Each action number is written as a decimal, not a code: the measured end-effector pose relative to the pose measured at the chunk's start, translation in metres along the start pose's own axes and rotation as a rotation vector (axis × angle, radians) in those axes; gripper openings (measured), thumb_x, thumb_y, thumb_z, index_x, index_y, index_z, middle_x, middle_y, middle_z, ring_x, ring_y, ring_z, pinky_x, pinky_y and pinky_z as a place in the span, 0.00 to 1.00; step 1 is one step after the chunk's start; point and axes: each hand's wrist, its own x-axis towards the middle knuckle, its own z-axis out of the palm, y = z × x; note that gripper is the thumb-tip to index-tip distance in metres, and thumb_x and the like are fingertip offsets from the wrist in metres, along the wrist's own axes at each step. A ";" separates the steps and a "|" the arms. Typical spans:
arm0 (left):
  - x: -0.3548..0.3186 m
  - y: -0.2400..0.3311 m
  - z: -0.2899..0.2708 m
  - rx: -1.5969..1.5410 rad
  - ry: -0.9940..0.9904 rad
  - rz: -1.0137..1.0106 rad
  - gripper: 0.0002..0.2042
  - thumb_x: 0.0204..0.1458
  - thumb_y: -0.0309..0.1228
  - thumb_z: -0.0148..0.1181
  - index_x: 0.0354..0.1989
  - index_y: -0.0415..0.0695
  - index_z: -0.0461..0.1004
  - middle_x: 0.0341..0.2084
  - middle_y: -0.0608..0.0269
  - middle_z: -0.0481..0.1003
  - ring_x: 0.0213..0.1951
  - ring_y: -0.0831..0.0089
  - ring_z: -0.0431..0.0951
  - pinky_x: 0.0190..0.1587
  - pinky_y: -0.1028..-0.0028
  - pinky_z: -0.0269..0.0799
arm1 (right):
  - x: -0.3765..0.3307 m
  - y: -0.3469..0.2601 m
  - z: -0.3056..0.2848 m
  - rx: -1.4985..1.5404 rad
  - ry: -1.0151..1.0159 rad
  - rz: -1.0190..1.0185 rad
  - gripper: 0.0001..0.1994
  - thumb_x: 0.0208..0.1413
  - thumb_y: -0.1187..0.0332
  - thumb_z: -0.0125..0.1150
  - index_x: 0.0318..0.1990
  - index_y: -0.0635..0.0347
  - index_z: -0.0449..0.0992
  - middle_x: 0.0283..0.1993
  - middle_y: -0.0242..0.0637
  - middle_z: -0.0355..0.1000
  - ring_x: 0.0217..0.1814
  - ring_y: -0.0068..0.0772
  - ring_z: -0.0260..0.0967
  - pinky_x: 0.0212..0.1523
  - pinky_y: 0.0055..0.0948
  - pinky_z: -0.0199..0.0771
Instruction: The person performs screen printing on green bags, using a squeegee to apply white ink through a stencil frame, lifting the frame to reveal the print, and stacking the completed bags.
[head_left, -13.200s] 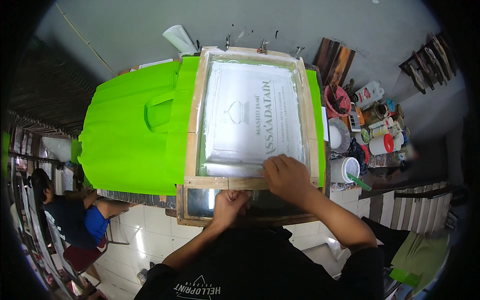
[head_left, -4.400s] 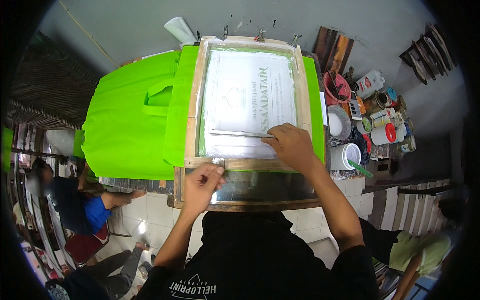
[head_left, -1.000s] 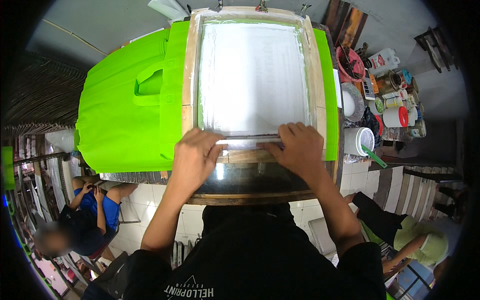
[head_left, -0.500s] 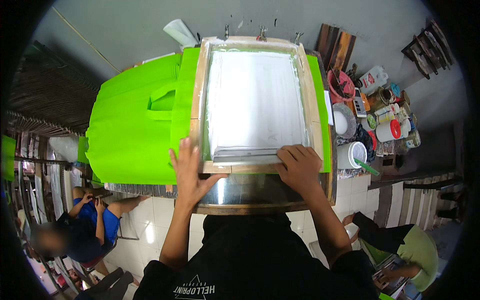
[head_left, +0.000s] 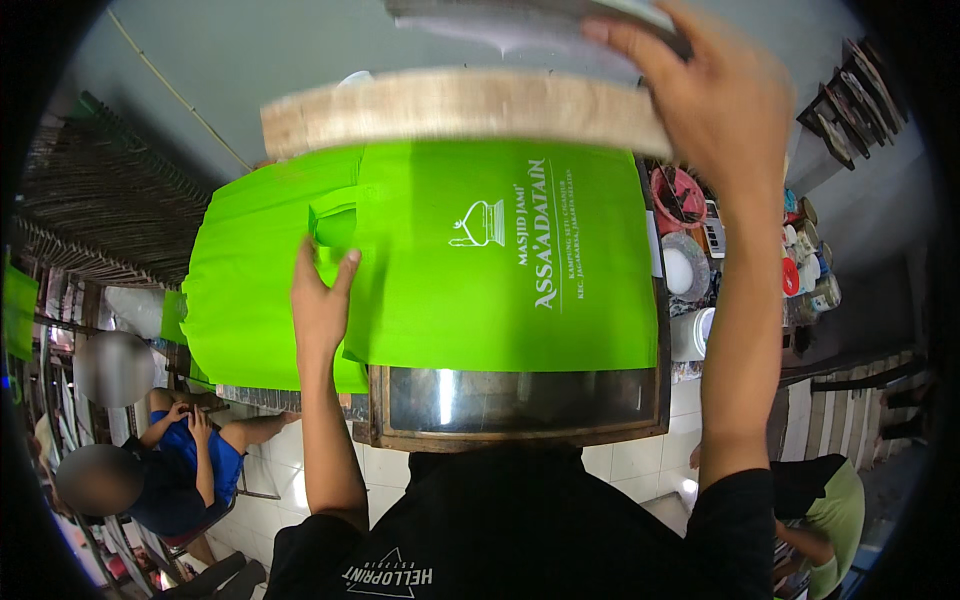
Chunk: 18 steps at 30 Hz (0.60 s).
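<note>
A wooden screen-printing frame [head_left: 460, 108] is tipped up at the far side of the table, its near edge blurred by motion. High at the top, my right hand [head_left: 725, 110] is closed on a grey squeegee [head_left: 540, 12], close to the frame's right end. I cannot tell whether that hand also touches the frame. Beneath lies a bright green cloth bag [head_left: 430, 300] with a white print [head_left: 478, 224] of a dome emblem and lettering. Over the bag's left part, beside the cut-out handle [head_left: 335, 222], my left hand [head_left: 325, 300] is open, thumb and fingers apart.
More green bags [head_left: 240, 270] spread to the left. A dark glossy board [head_left: 520, 400] shows at the table's near edge. On the right stand a pink bowl [head_left: 680, 195], a white tub [head_left: 690, 335] and several jars. One person sits at lower left; another bends at lower right.
The frame has swung up off the green bag, uncovering the white print. My right hand has risen far up with the squeegee. My left hand has left the frame's corner, moving left and up.
</note>
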 end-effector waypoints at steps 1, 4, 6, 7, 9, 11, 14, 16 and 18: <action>0.001 -0.017 0.005 0.095 -0.085 -0.113 0.40 0.55 0.50 0.66 0.63 0.26 0.64 0.58 0.37 0.71 0.61 0.51 0.71 0.64 0.61 0.64 | 0.017 -0.010 -0.003 -0.021 -0.033 0.057 0.12 0.52 0.61 0.71 0.38 0.58 0.83 0.33 0.42 0.80 0.33 0.45 0.77 0.36 0.38 0.73; 0.017 -0.045 0.024 -0.065 -0.381 -0.411 0.30 0.55 0.50 0.67 0.50 0.30 0.75 0.40 0.50 0.79 0.41 0.62 0.77 0.47 0.69 0.70 | 0.068 -0.031 -0.018 -0.114 -0.121 0.244 0.18 0.56 0.54 0.68 0.41 0.63 0.85 0.33 0.47 0.81 0.33 0.42 0.79 0.38 0.38 0.77; 0.022 -0.078 0.025 -0.378 -0.468 -0.501 0.15 0.56 0.43 0.67 0.32 0.42 0.78 0.25 0.70 0.73 0.26 0.79 0.67 0.33 0.78 0.62 | 0.086 -0.026 -0.002 -0.098 -0.109 0.171 0.22 0.57 0.51 0.67 0.42 0.64 0.85 0.34 0.48 0.82 0.34 0.41 0.79 0.39 0.38 0.78; 0.026 -0.091 0.025 -0.444 -0.468 -0.470 0.13 0.57 0.41 0.67 0.31 0.43 0.77 0.25 0.72 0.72 0.26 0.80 0.67 0.33 0.78 0.62 | 0.091 -0.008 -0.005 -0.095 -0.046 0.048 0.23 0.56 0.50 0.67 0.42 0.64 0.85 0.34 0.47 0.82 0.34 0.41 0.80 0.39 0.38 0.78; 0.035 -0.096 0.025 -0.575 -0.466 -0.411 0.10 0.58 0.36 0.66 0.29 0.46 0.75 0.25 0.75 0.71 0.26 0.81 0.66 0.33 0.77 0.61 | 0.108 0.018 0.000 -0.079 0.025 -0.091 0.24 0.55 0.47 0.67 0.43 0.64 0.85 0.34 0.47 0.82 0.34 0.42 0.80 0.40 0.38 0.77; 0.045 -0.103 0.006 -0.535 -0.348 -0.336 0.05 0.58 0.30 0.64 0.31 0.46 0.76 0.26 0.76 0.72 0.30 0.83 0.67 0.37 0.79 0.63 | 0.123 0.030 0.008 -0.052 0.043 -0.126 0.26 0.53 0.46 0.68 0.43 0.63 0.85 0.34 0.47 0.82 0.35 0.42 0.80 0.41 0.38 0.77; 0.070 -0.141 -0.055 -0.328 -0.188 -0.195 0.05 0.59 0.29 0.63 0.32 0.44 0.76 0.29 0.77 0.72 0.34 0.83 0.68 0.42 0.78 0.64 | 0.134 0.024 0.013 -0.018 0.009 -0.101 0.24 0.53 0.49 0.69 0.42 0.64 0.85 0.35 0.47 0.82 0.36 0.39 0.80 0.42 0.37 0.76; 0.088 -0.179 -0.103 -0.280 -0.104 -0.164 0.06 0.60 0.30 0.62 0.33 0.43 0.76 0.29 0.76 0.72 0.34 0.82 0.68 0.41 0.78 0.64 | 0.144 0.030 0.016 0.081 0.015 -0.118 0.22 0.53 0.53 0.70 0.41 0.68 0.84 0.34 0.47 0.82 0.36 0.35 0.78 0.43 0.35 0.76; 0.101 -0.219 -0.173 -0.135 -0.015 -0.136 0.07 0.62 0.31 0.59 0.34 0.41 0.76 0.29 0.75 0.72 0.33 0.84 0.67 0.39 0.78 0.64 | 0.145 0.027 0.021 0.137 0.046 -0.141 0.22 0.53 0.54 0.71 0.40 0.69 0.84 0.34 0.46 0.81 0.36 0.36 0.78 0.42 0.35 0.76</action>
